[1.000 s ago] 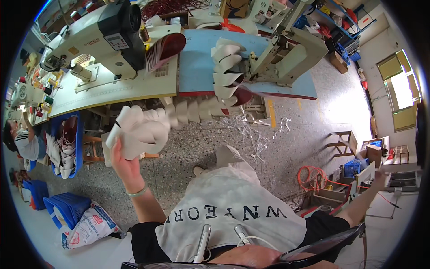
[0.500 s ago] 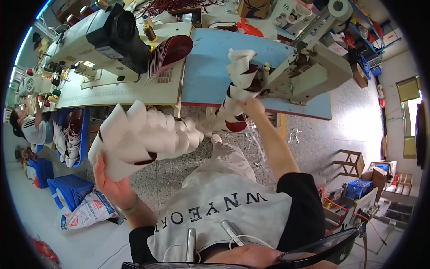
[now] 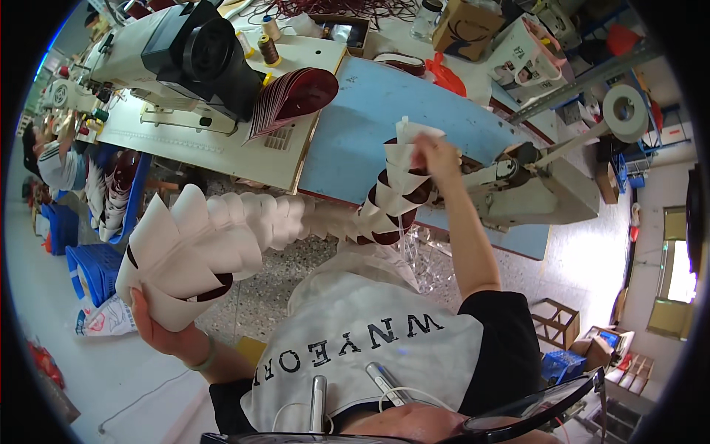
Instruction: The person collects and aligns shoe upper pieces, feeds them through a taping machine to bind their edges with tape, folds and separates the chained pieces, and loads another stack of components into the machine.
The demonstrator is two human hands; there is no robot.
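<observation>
A long chain of shoe uppers point(image 3: 214, 222), white on one side and dark red on the other, sags across in front of me. My left hand point(image 3: 168, 333) grips its near left end, thumb lying over the white surface. At the chain's other end, beside the grey post-shaped machine point(image 3: 532, 192), my right hand point(image 3: 438, 157) is at the top white upper point(image 3: 403, 157). Motion smears its fingers, so their hold is unclear. Thin clear strips point(image 3: 421, 255) dangle below that end.
A blue-topped table point(image 3: 355, 133) lies ahead, joined to a sewing machine point(image 3: 200, 66) table on the left. Dark red uppers point(image 3: 299, 100) are stacked there. A tape roll point(image 3: 625, 113) hangs at right. Blue crates point(image 3: 92, 274) stand on the floor at left; another person sits beyond.
My left hand has moved left and slightly down with the chain's end, stretching it out. My right hand has shifted up and right along the uppers. The view has turned slightly.
</observation>
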